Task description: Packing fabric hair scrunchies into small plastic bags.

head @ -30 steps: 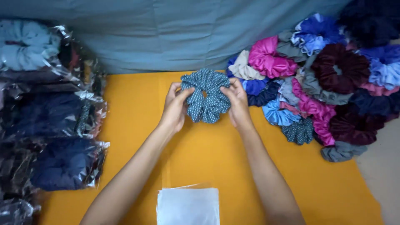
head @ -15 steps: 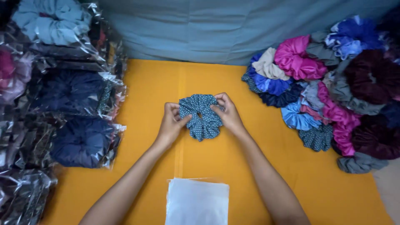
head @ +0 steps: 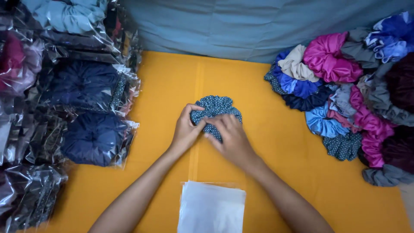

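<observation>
Dotted scrunchie [head: 215, 108]: soft, matt, gathered cloth. Surface [head: 276, 172] beneath it: smooth, matt orange covering. Bagged scrunchies [head: 92, 138] left of the dotted scrunchie: glossy, crinkled clear plastic film. Loose scrunchie pile [head: 345, 95] to its right: partly satin-sheened cloth.

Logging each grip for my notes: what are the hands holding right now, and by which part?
Both hands hold the dotted blue scrunchie: left hand on its left edge, right hand over its lower right part.
</observation>
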